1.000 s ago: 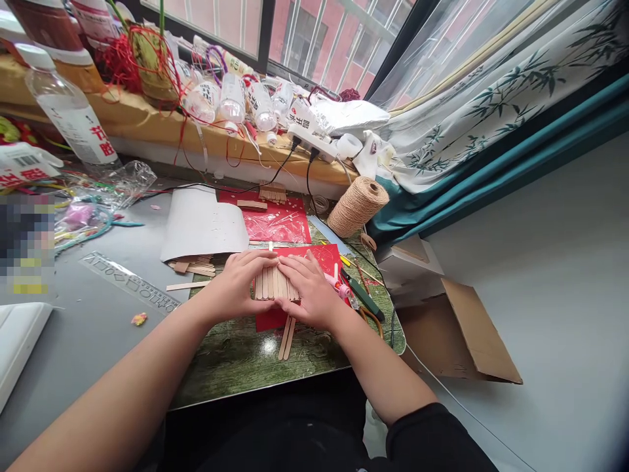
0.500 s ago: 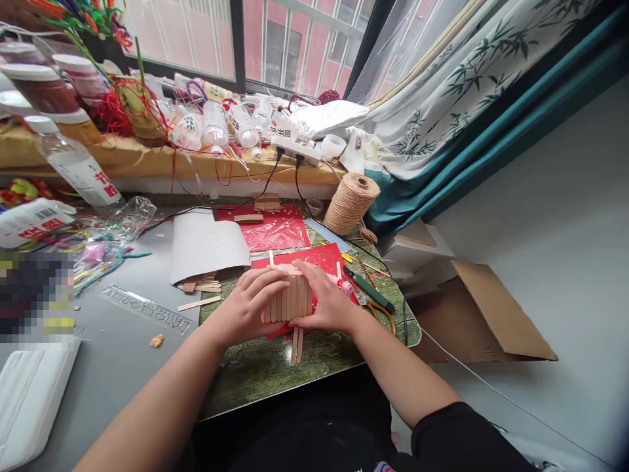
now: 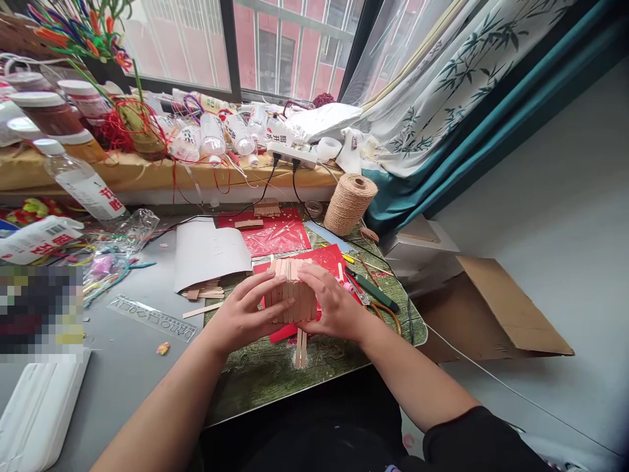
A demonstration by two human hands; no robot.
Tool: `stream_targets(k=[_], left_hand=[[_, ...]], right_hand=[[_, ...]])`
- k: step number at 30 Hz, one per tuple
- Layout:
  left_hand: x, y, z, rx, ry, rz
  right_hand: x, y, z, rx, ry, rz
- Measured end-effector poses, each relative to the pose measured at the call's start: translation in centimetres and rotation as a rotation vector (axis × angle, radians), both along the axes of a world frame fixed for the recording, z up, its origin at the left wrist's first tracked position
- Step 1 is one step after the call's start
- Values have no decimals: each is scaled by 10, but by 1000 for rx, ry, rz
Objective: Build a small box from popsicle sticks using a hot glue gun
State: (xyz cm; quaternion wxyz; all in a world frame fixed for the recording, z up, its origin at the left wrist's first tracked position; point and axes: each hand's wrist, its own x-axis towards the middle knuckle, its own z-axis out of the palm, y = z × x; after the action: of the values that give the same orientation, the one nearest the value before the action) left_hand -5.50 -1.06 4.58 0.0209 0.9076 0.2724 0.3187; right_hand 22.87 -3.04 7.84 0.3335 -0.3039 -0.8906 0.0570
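Note:
A small box-like piece made of popsicle sticks is between my two hands, over a red sheet. My left hand grips its left side, fingers laid across the front and top. On the other side, my right hand closes around the right edge with its fingertips near the top and the thumb low. The top shows a row of stick edges, and the front is a panel of upright sticks. Two loose sticks lie on the green tabletop just below the piece.
A twine spool stands at the back right. Right of my hands lies a green-handled cutter. White card covers more sticks on the left, near a clear ruler. Bottles and a power strip line the sill.
The stick piece has tipped so that more of its top shows. My fingers have shifted on it, the left ones lower across the front. The view has moved slightly.

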Motion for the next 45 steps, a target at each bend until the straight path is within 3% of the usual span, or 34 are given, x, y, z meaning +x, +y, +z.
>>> stream_targets(k=[4, 8, 11, 14, 16, 21, 24, 26, 29, 32, 37, 45], left_hand=[[0, 2, 2, -55, -70, 42], [-3, 8, 6, -115, -185, 148], [-5, 13, 8, -160, -195, 209], [-3, 17, 9, -211, -180, 204], [-1, 18, 7, -246, -160, 177], [0, 22, 1, -300, -108, 121], [-2, 24, -2, -326, -89, 111], [-4, 24, -3, -346, -86, 98], [-5, 24, -5, -386, -72, 84], [-6, 24, -7, -426, -73, 115], [-6, 26, -9, -469, -97, 108], [-6, 23, -12, -543, -126, 144]], right_hand=[[1, 1, 9, -94, 24, -22], [2, -9, 13, -108, 112, -192], [0, -27, 4, -174, 127, -296], [1, -48, -13, -339, 20, -214], [6, -59, -23, -369, 3, -217], [41, -68, -30, -130, 134, -400], [63, -64, -40, 43, 342, -650], [70, -58, -56, -84, 435, -764], [72, -47, -81, -438, 419, -738], [69, -33, -91, -505, 411, -706], [66, -13, -76, -528, 388, -688], [68, -7, -40, -892, 658, -688]])
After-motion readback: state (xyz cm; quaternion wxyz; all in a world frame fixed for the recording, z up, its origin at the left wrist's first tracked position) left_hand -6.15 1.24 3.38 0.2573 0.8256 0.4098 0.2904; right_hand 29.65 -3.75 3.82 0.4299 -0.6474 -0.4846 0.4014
